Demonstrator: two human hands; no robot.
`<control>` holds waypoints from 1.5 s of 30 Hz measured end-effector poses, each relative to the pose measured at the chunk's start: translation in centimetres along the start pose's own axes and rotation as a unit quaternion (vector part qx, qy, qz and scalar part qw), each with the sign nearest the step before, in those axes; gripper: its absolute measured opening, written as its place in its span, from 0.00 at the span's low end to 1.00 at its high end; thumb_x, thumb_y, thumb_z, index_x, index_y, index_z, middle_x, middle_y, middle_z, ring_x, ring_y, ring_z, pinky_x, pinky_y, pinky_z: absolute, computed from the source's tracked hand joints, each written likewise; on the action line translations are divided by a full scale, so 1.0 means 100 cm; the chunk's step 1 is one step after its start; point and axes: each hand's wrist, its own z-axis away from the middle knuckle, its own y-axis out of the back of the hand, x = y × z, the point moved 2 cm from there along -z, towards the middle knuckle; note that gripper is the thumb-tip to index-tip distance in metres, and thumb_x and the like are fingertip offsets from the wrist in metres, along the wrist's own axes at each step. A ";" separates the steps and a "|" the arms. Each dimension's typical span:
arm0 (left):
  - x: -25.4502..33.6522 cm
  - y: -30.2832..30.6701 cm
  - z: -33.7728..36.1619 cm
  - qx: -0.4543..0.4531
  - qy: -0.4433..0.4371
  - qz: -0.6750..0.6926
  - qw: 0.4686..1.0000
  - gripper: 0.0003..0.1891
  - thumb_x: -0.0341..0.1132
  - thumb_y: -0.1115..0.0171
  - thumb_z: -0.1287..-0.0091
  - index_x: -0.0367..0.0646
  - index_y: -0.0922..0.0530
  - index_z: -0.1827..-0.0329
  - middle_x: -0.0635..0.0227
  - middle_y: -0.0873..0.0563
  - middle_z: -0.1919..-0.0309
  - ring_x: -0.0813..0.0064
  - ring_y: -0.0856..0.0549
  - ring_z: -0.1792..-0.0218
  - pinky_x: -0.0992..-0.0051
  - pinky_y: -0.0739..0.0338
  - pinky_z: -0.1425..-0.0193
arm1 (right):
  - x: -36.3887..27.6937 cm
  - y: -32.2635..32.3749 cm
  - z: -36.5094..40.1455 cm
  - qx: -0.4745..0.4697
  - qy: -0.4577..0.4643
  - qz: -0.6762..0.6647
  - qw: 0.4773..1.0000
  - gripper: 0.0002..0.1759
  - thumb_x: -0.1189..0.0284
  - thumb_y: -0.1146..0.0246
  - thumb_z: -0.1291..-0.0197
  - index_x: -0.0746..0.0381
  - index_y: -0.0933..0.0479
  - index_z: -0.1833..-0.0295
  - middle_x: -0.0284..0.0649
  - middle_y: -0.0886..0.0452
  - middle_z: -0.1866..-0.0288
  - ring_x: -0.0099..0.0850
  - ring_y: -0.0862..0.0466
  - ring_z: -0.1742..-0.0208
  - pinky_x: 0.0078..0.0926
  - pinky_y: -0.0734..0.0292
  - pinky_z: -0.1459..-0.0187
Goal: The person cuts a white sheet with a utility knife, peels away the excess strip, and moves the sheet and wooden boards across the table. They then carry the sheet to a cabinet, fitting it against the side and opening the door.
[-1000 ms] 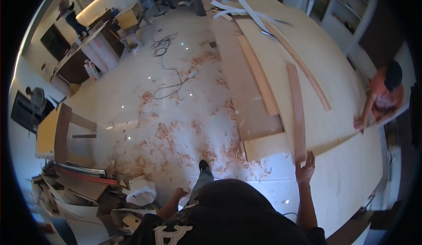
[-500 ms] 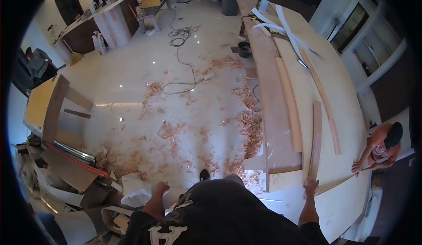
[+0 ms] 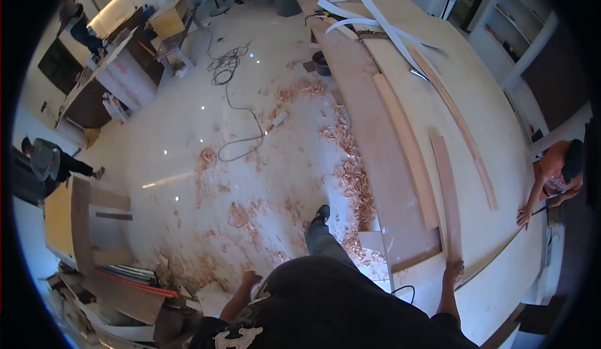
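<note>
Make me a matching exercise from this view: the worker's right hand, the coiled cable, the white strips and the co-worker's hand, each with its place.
Things
1. right hand
2. coiled cable
3. white strips
4. co-worker's hand

Places
A. curved across the far end of the pale panel
B. on the floor
C. at the near end of the wood strip
D. on the pale panel's right edge

Pairs: 1-C, 2-B, 3-A, 4-D

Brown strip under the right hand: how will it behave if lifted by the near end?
Likely bendy: the strip is long, narrow and looks thin, so its far end would probably droop. Probably light for its length. It lies flat on the pale board, so a push should slide it.
</note>
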 end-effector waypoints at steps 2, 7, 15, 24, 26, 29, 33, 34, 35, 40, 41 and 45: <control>0.003 0.033 -0.023 -0.016 -0.025 -0.015 0.999 0.27 0.54 0.30 0.51 0.39 0.13 0.59 0.49 0.11 0.58 0.50 0.13 0.53 0.58 0.20 0.44 | -0.025 0.000 0.014 0.013 -0.079 0.072 0.994 0.51 0.34 0.48 0.36 0.63 0.42 0.23 0.60 0.38 0.24 0.56 0.37 0.23 0.60 0.40 0.29; 0.018 0.142 -0.083 -0.056 0.064 -0.022 0.996 0.27 0.56 0.32 0.49 0.40 0.12 0.59 0.50 0.12 0.53 0.51 0.14 0.49 0.58 0.21 0.41 | -0.061 0.001 0.005 -0.055 -0.233 0.080 0.968 0.55 0.28 0.61 0.35 0.59 0.53 0.18 0.56 0.55 0.16 0.55 0.53 0.17 0.62 0.53 0.25; 0.130 0.321 -0.199 0.086 -0.010 -0.004 0.996 0.29 0.50 0.36 0.43 0.32 0.17 0.48 0.44 0.15 0.49 0.47 0.17 0.43 0.59 0.24 0.36 | -0.066 -0.006 -0.002 -0.060 -0.266 0.101 0.957 0.59 0.24 0.62 0.39 0.58 0.56 0.17 0.53 0.57 0.15 0.52 0.55 0.16 0.66 0.53 0.26; 0.277 0.352 -0.274 0.026 -0.203 -0.124 0.971 0.26 0.46 0.37 0.45 0.32 0.16 0.51 0.40 0.14 0.52 0.45 0.16 0.47 0.56 0.23 0.39 | -0.085 -0.001 -0.006 -0.055 -0.235 -0.030 0.970 0.56 0.33 0.47 0.38 0.59 0.54 0.17 0.50 0.59 0.14 0.53 0.57 0.16 0.69 0.57 0.26; 0.299 0.360 -0.294 0.035 -0.236 -0.135 0.962 0.25 0.45 0.38 0.45 0.32 0.16 0.51 0.39 0.15 0.53 0.44 0.16 0.48 0.55 0.22 0.40 | -0.107 -0.006 0.000 -0.007 -0.166 -0.089 0.982 0.53 0.40 0.39 0.37 0.59 0.50 0.18 0.50 0.57 0.15 0.53 0.56 0.16 0.70 0.58 0.26; 0.355 0.407 -0.288 0.131 -0.233 -0.061 0.962 0.23 0.41 0.40 0.43 0.33 0.17 0.50 0.38 0.15 0.55 0.43 0.15 0.51 0.54 0.22 0.42 | -0.172 0.001 0.015 0.074 -0.051 -0.147 0.985 0.50 0.50 0.32 0.40 0.60 0.46 0.19 0.51 0.52 0.16 0.54 0.55 0.16 0.72 0.58 0.26; 0.461 0.482 -0.308 0.238 -0.315 -0.005 0.919 0.19 0.37 0.42 0.38 0.34 0.17 0.49 0.42 0.13 0.61 0.45 0.13 0.58 0.55 0.19 0.49 | -0.256 0.028 0.044 0.037 0.009 -0.189 0.981 0.46 0.58 0.31 0.42 0.65 0.41 0.23 0.56 0.42 0.20 0.55 0.47 0.18 0.62 0.50 0.25; 0.498 0.500 -0.310 0.262 -0.352 0.018 0.898 0.17 0.36 0.42 0.37 0.34 0.17 0.50 0.43 0.13 0.62 0.46 0.13 0.60 0.56 0.18 0.52 | -0.272 0.040 0.048 0.022 0.009 -0.217 0.976 0.45 0.60 0.31 0.42 0.66 0.40 0.23 0.57 0.40 0.21 0.56 0.44 0.19 0.60 0.47 0.25; 0.535 0.517 -0.314 0.281 -0.391 0.044 0.875 0.16 0.34 0.43 0.36 0.35 0.17 0.50 0.45 0.13 0.64 0.47 0.12 0.61 0.56 0.18 0.54 | -0.284 0.045 0.052 0.010 0.006 -0.244 0.970 0.44 0.62 0.30 0.42 0.68 0.38 0.24 0.59 0.38 0.23 0.57 0.41 0.21 0.57 0.44 0.25; 0.729 0.567 -0.336 0.223 -0.563 0.012 0.796 0.15 0.32 0.41 0.36 0.36 0.20 0.48 0.49 0.13 0.66 0.50 0.13 0.63 0.59 0.18 0.57 | -0.310 0.057 0.064 0.071 -0.139 -0.300 0.941 0.38 0.68 0.29 0.45 0.71 0.32 0.30 0.63 0.26 0.34 0.59 0.25 0.34 0.47 0.28 0.35; 0.767 0.579 -0.324 0.193 -0.587 0.008 0.786 0.16 0.32 0.40 0.36 0.36 0.20 0.47 0.49 0.14 0.65 0.51 0.13 0.62 0.59 0.18 0.56 | -0.317 0.063 0.068 0.072 -0.176 -0.296 0.936 0.38 0.68 0.29 0.46 0.71 0.31 0.31 0.62 0.23 0.37 0.58 0.22 0.37 0.45 0.25 0.37; 0.905 0.571 -0.324 0.204 -0.712 -0.068 0.668 0.25 0.32 0.35 0.39 0.36 0.26 0.37 0.50 0.16 0.50 0.51 0.16 0.50 0.57 0.20 0.47 | -0.353 0.103 0.082 0.076 -0.220 -0.285 0.930 0.35 0.67 0.29 0.44 0.73 0.30 0.34 0.66 0.22 0.41 0.62 0.21 0.41 0.48 0.24 0.39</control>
